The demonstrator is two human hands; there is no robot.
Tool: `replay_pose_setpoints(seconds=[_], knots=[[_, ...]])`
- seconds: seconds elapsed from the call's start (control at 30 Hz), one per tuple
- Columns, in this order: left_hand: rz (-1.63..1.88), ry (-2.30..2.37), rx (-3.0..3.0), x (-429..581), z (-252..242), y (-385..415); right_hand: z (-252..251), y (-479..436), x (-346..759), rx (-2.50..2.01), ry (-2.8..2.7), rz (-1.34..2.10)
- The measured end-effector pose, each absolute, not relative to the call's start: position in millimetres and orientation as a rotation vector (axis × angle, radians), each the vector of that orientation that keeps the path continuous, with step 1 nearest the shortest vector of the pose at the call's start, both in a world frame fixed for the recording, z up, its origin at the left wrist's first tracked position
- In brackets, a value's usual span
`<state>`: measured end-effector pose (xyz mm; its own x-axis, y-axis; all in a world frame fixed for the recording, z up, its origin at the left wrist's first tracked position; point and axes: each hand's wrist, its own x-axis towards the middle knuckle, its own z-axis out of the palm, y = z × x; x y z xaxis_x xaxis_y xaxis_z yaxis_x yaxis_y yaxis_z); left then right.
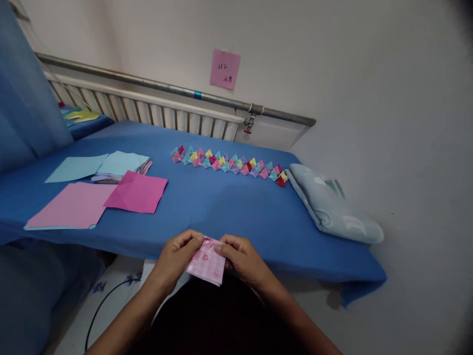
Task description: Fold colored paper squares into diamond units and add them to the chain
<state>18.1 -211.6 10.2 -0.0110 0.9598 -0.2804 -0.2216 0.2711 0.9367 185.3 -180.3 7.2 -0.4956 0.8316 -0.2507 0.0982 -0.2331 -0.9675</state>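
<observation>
Both hands hold a small, flat pink packet [207, 266] with a checked pattern and red heart-like prints, just in front of the table's near edge. My left hand [177, 256] pinches its upper left corner between thumb and fingers. On the right side, my right hand [242, 256] grips it with the thumb on top and fingers curled behind. The packet's top face tilts toward me; its underside is hidden. Beyond the hands, a row of small folded paper pieces [229, 164] in many colours lies across the blue-covered table [221, 207].
To the left lie a magenta sheet [138, 191], a pink paper stack [72, 204] and light blue sheets [121, 162]. A folded pale blanket [332, 204] sits at the right. Behind stand a radiator [148, 111] and pipe [148, 81]; a pink note [224, 69] hangs above.
</observation>
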Motion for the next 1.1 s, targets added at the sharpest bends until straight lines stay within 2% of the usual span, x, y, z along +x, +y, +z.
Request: replay_pose_setpoints(seconds=[0.47, 0.63, 0.73, 0.8, 0.93, 1.1], knots=[[1.115, 1.264, 0.933, 18.2, -0.5, -187.5, 1.6, -164.7, 181.0, -1.263, -1.435, 1.342], [1.125, 1.626, 1.482, 14.1, -10.0, -176.1, -8.3, -159.5, 183.9, -1.338, -1.755, 0.959], [1.169, 1.565, 1.990, 13.5, -11.0, -178.5, -14.4, -157.8, 184.2, -1.341, -1.887, 0.864], [1.032, 1.471, 2.192, 14.3, -11.4, -182.0, -15.3, -157.2, 184.2, -1.367, -1.968, 0.807], [0.777, 1.477, 2.312, 12.6, -14.0, -186.9, -8.4, -158.1, 190.5, -1.405, -2.138, 0.677], [0.801, 1.379, 2.314, 2.3, -16.7, -188.6, 0.1, -164.8, 208.0, -1.205, -2.161, 0.444]])
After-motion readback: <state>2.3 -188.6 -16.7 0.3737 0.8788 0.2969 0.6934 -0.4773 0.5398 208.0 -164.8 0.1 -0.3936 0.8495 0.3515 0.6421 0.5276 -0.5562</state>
